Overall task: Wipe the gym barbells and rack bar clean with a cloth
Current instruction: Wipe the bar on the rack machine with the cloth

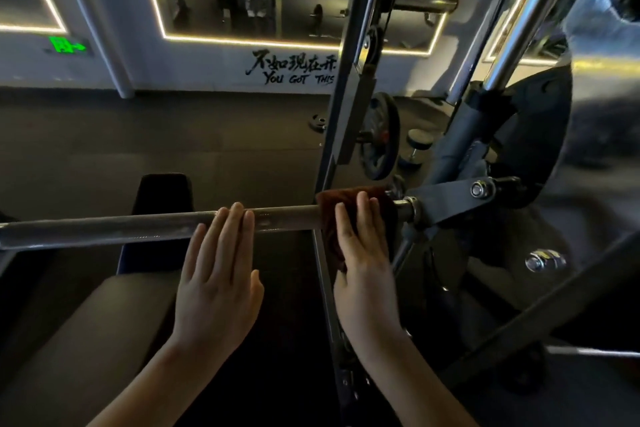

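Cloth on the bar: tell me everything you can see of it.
The cloth is dark reddish-brown and looks like soft fabric. It is draped over the bar near its right end, with a fold hanging below. The right hand lies flat on it, pressing it to the bar. Dim light hides its weave.

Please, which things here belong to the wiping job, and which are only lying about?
For the job: bar, red cloth, right hand pressing it, left hand on the bar.
Lying about: floor plate, dumbbell, bench, exit sign.
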